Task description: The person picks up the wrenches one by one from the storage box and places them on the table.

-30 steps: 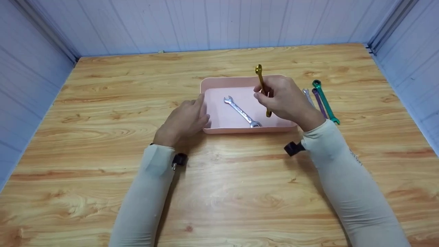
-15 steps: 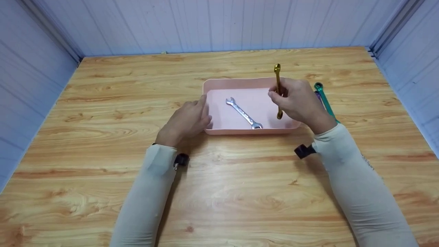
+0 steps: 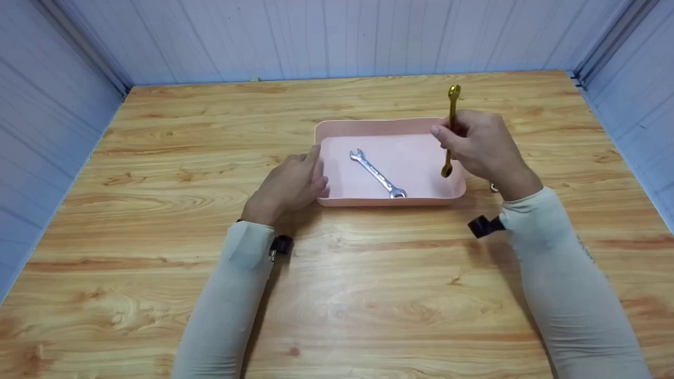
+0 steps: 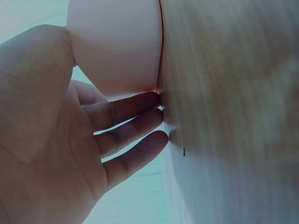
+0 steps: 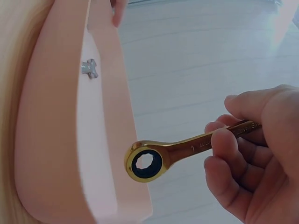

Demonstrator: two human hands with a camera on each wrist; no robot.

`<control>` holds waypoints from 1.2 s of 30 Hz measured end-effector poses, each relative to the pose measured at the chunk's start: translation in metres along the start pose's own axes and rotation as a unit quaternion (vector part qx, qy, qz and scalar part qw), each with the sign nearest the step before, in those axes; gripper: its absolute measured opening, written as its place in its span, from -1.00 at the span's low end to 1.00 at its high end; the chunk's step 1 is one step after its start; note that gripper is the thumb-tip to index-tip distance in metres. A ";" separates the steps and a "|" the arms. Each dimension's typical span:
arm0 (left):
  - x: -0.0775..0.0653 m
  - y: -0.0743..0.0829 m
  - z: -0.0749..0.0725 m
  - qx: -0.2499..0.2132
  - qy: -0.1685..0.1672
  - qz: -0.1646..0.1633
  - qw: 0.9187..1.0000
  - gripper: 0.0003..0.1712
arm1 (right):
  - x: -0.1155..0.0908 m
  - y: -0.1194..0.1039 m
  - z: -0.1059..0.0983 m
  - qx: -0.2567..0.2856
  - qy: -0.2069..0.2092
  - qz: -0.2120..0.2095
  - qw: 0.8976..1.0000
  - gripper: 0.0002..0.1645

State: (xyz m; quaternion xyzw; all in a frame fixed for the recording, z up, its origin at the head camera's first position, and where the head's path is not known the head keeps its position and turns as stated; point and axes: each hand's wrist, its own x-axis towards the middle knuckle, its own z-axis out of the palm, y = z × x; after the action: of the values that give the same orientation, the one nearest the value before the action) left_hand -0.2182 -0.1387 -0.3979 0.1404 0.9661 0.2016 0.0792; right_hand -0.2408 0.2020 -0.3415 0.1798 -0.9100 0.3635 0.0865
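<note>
My right hand (image 3: pixel 487 145) holds a gold ratcheting combination wrench (image 3: pixel 452 113) over the tray's right end, its open end up and ring end down. In the right wrist view the ring end (image 5: pixel 144 161) points away from the fingers. A silver double open-end wrench (image 3: pixel 376 172) lies diagonally in the pink tray (image 3: pixel 389 202). My left hand (image 3: pixel 287 184) holds the tray's left wall, thumb over the rim. In the left wrist view its other fingers (image 4: pixel 135 156) reach down outside the wall, tips at the table.
A shiny wrench end (image 3: pixel 494 187) shows on the table right of the tray, under my right wrist; the rest is hidden by the hand. Pale panel walls (image 3: pixel 358 37) border the wooden table (image 3: pixel 342 295) at the back and sides.
My right hand has moved right with the gold wrench, from over the tray's middle to its right end. It now hides the green and purple wrenches. The left hand stays at the tray.
</note>
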 end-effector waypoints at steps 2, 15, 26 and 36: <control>-0.001 0.000 -0.001 0.000 0.001 0.000 1.000 -0.16 | 0.000 0.000 -0.004 0.007 0.011 0.006 1.000 -0.53; -0.003 -0.001 -0.001 -0.005 -0.001 -0.012 1.000 -0.17 | 0.000 0.013 -0.031 0.015 0.043 0.087 0.995 -0.38; -0.003 -0.004 -0.003 0.004 0.001 -0.004 1.000 -0.16 | 0.002 0.021 -0.038 -0.020 0.029 0.112 0.993 -0.35; -0.004 -0.004 -0.003 0.003 0.007 0.005 1.000 -0.17 | 0.004 0.038 -0.043 -0.047 -0.041 0.184 0.981 -0.29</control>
State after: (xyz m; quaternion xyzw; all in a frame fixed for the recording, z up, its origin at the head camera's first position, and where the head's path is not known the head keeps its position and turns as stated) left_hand -0.2164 -0.1441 -0.3964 0.1443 0.9666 0.1998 0.0709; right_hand -0.2587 0.2565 -0.3330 0.0203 -0.9463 0.3223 -0.0109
